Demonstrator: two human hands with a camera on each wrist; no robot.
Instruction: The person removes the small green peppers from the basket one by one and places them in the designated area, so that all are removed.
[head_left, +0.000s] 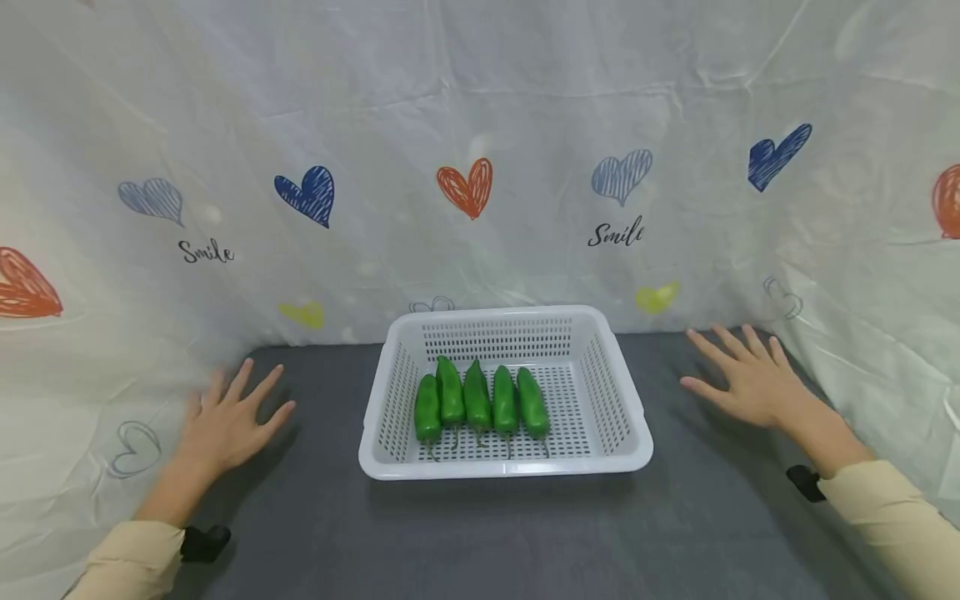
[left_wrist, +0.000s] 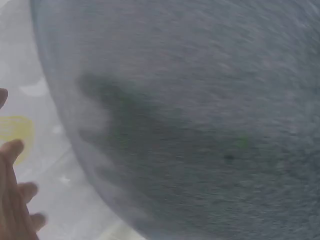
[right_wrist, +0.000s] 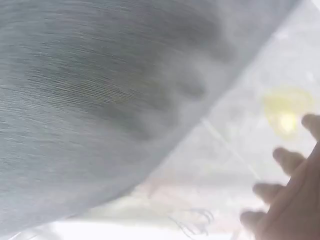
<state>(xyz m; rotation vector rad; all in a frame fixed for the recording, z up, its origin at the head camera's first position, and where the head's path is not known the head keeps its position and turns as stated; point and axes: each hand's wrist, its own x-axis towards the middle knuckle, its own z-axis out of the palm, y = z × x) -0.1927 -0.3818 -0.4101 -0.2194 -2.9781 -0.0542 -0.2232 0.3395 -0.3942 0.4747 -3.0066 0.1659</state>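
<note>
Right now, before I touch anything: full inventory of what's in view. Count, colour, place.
Long, glossy peppers: 5, green, side by side in the basket, stems toward the person
Rectangular perforated plastic basket: 1, white, on the work surface between the hands
Flat work surface: 1, dark grey, under the basket
Creased hanging sheet: white, behind and at both sides
Printed hearts: several, orange-red, blue, yellow and grey outline, on the sheet
Printed "Smile" words: 2, black, on the sheet
Small wrist devices: 2, black, one at each wrist
Long sleeves: 2, beige, one per arm
Left hand: 1, bare, left of the basket, fingers spread
Right hand: 1, bare, right of the basket, fingers spread
</note>
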